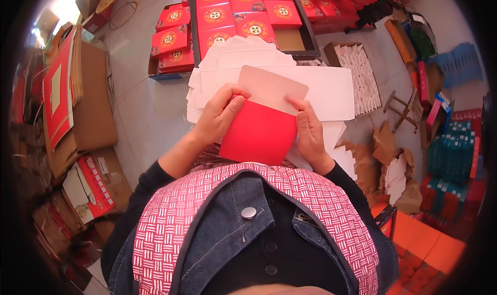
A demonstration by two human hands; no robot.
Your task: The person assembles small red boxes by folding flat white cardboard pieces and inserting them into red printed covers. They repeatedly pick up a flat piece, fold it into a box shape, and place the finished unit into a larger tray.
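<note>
A red card piece (260,134) with a pale inner flap (272,88) is between my two hands, just above my lap. My left hand (221,108) grips its upper left side, thumb over the fold where red meets pale. On the other side my right hand (309,129) pinches the right edge, a fingertip resting on the pale flap. Directly beyond the hands lies a fanned pile of white flat card pieces (326,88), partly covered by the held piece. Whether the red piece is a sleeve or a folded box, I cannot tell.
A dark-rimmed tray (195,31) of red boxes stands ahead, with more red boxes (173,39) left of it. To the right are a carton of white packets (357,72), a wooden stool (404,108) and torn brown paper (385,145). Cardboard (96,114) stands at left.
</note>
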